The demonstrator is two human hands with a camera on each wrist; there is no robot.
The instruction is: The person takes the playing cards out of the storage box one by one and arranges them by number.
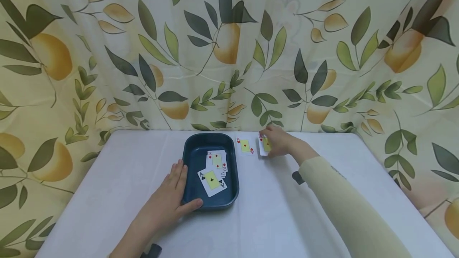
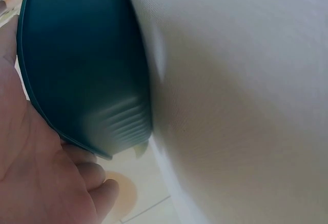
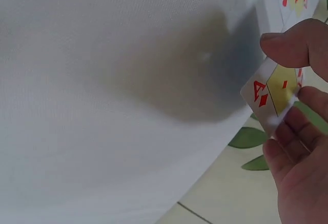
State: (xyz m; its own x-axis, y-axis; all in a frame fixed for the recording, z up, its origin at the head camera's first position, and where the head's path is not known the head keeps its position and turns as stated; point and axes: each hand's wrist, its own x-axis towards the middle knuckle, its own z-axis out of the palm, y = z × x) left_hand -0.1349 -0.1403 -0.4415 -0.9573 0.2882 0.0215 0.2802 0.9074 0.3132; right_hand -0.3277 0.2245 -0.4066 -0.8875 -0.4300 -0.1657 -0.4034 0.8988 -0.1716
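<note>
My right hand [image 1: 281, 140] pinches an ace of diamonds [image 3: 262, 98] between thumb and fingers near the table's far edge. Just left of it, an ace of hearts [image 1: 245, 146] lies face up on the table. My left hand [image 1: 168, 194] rests against the left side of a dark blue-green tray [image 1: 195, 152], fingers straight along the rim and thumb at the near left corner. Inside the tray, an ace of clubs [image 1: 212, 183] overlaps a few fanned cards topped by a two of diamonds [image 1: 216, 159]. From the left wrist, the tray's outer wall [image 2: 82, 55] shows beside the palm.
A white cloth [image 1: 265, 218] covers the table. Behind its far edge hangs a curtain [image 1: 251, 94] printed with fruit and leaves. Small dark devices sit at both wrists.
</note>
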